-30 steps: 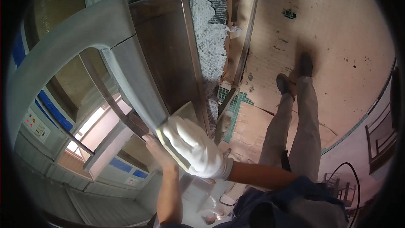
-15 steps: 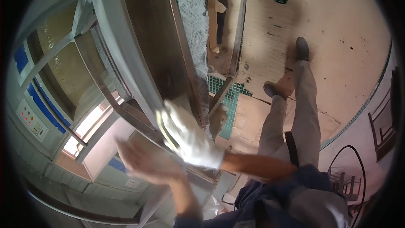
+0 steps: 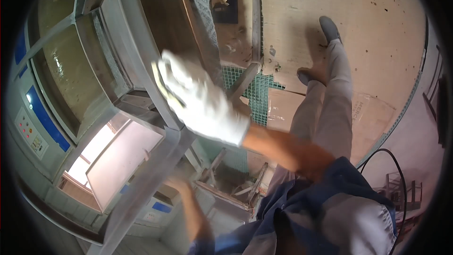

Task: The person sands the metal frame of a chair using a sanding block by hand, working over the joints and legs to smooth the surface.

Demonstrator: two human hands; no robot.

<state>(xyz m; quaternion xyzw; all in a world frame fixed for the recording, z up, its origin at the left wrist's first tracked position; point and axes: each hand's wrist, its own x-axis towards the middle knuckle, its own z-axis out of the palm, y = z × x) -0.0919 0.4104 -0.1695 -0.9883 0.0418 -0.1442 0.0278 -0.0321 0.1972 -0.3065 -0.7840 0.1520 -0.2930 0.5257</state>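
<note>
The right hand (image 3: 200, 101), in a white work glove, presses a yellowish sanding pad (image 3: 163, 85) flat against a grey metal frame bar (image 3: 141, 56), fingers spread over the pad rather than curled round it. The pad shows only as a thin yellow edge under the glove's fingertips, touching the bar just above the joint where the frame's bars meet. The left hand (image 3: 177, 186), bare and blurred, lies lower down beside the slanting lower rail (image 3: 141, 189) of the same frame; whether it grips the rail or only rests near it cannot be told. Left of the frame stands a grey machine cabinet (image 3: 42, 127) with blue panels. Below are a green floor grating (image 3: 257, 97), sheets of cardboard (image 3: 292, 108) and the person's own legs (image 3: 325, 104).
</note>
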